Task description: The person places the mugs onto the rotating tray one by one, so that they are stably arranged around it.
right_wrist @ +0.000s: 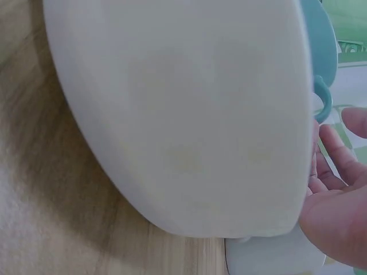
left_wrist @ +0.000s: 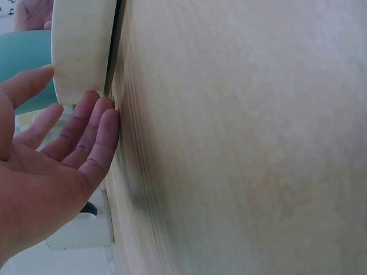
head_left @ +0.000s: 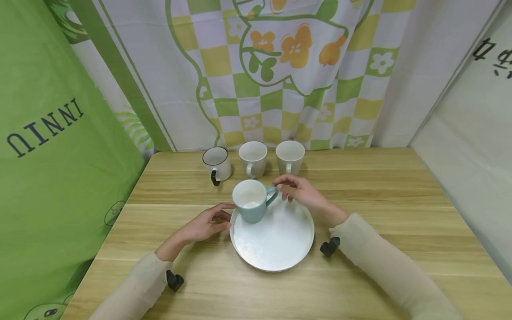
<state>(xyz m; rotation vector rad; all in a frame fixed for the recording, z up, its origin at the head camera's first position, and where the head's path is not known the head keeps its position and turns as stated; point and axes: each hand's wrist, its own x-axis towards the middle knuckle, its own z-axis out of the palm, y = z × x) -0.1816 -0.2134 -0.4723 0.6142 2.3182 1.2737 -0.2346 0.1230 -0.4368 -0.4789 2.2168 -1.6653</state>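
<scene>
On the round white tray stands a light blue mug with a white inside, near the tray's far left rim, its handle turned right. My left hand is at the tray's left edge, and in the left wrist view its fingers are loosely bent with the tips at the tray's side wall. My right hand hovers over the tray's far rim beside the mug handle. From the right wrist view, its thumb and fingers are spread apart, with nothing between them.
Behind the tray, three mugs line up: a white one with black rim and handle and two plain white ones. A patterned curtain hangs along the back edge of the wooden table.
</scene>
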